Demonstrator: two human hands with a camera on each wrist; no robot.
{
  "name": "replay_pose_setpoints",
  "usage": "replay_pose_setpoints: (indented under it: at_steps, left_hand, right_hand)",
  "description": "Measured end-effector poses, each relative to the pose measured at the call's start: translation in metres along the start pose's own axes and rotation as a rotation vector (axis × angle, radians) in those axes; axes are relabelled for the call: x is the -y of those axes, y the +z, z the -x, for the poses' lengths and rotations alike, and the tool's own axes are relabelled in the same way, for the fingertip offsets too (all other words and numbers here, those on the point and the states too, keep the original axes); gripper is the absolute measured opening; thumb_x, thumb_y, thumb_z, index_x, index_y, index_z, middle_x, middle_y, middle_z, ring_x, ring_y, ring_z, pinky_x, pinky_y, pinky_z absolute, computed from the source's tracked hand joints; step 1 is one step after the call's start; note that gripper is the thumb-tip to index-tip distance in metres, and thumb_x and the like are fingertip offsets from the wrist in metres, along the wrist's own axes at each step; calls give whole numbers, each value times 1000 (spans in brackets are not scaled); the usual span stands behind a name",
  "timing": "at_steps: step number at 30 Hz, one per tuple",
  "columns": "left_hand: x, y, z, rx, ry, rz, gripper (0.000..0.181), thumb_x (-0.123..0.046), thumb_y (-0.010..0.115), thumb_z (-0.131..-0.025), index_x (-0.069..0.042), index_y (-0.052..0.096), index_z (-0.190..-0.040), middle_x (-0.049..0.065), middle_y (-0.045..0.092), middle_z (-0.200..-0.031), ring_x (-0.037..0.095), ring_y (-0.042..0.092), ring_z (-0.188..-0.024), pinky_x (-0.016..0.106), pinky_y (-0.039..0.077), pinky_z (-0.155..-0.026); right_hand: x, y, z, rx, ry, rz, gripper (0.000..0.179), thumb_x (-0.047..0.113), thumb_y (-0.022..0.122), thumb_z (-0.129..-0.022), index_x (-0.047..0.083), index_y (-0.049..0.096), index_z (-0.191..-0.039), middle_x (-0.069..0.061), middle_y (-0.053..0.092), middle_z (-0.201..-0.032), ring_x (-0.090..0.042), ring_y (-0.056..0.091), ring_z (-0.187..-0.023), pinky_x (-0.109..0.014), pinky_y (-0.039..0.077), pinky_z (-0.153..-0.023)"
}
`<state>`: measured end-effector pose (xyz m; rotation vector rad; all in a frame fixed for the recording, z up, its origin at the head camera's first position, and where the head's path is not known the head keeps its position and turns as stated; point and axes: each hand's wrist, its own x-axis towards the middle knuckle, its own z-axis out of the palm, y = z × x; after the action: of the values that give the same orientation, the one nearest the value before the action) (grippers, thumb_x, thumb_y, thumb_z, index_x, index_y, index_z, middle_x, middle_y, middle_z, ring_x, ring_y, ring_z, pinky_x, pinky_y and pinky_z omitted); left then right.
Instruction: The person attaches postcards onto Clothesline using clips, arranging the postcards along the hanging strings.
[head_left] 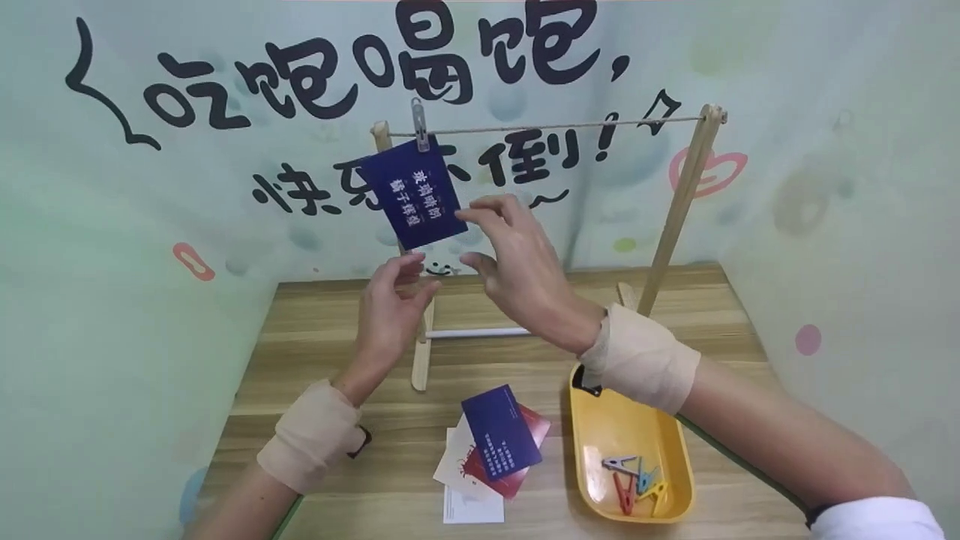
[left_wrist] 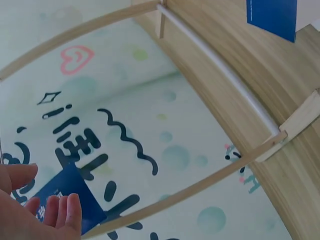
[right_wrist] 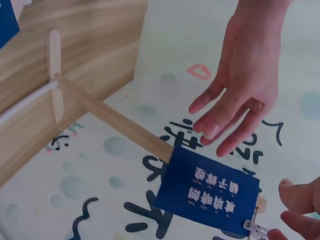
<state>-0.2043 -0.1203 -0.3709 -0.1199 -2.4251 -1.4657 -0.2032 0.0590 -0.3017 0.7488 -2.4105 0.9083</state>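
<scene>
A dark blue card with white characters hangs tilted from a string, held at its top edge by a grey clothespin. My right hand is at the card's right edge, its index fingertip overlapping that edge and its thumb apart below. Just beneath the card's lower corner is my left hand, fingers relaxed and holding nothing. In the right wrist view the card dangles between the left hand and the right fingers. Part of the card shows behind the left fingers in the left wrist view.
The string spans a wooden frame with a white crossbar low down. On the table, a blue card tops several other cards. A yellow tray at right holds several clothespins. Behind stands a lettered backdrop.
</scene>
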Motion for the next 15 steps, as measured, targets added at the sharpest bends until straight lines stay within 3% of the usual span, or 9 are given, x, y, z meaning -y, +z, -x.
replay_pose_setpoints:
  at_steps: [7, 15]
  left_hand:
    - [12, 12, 29, 64, 123, -60, 35, -7, 72, -90, -1, 63, -123, 16, 65, -117, 31, 64, -109, 45, 56, -93]
    - [28, 23, 61, 85, 230, -180, 33, -16, 74, -90, -5, 64, -120, 10, 67, -111, 24, 65, -104, 37, 56, -90]
  right_hand:
    - [-8, 3, 38, 21, -46, 17, 38, 7, 72, -89, 3, 64, -127, -16, 60, -129, -32, 58, -119, -43, 49, -99]
    - [-20, 2, 68, 87, -24, 28, 39, 6, 72, -90, 4, 64, -128, -12, 61, -128, -29, 58, -118, -41, 51, -100]
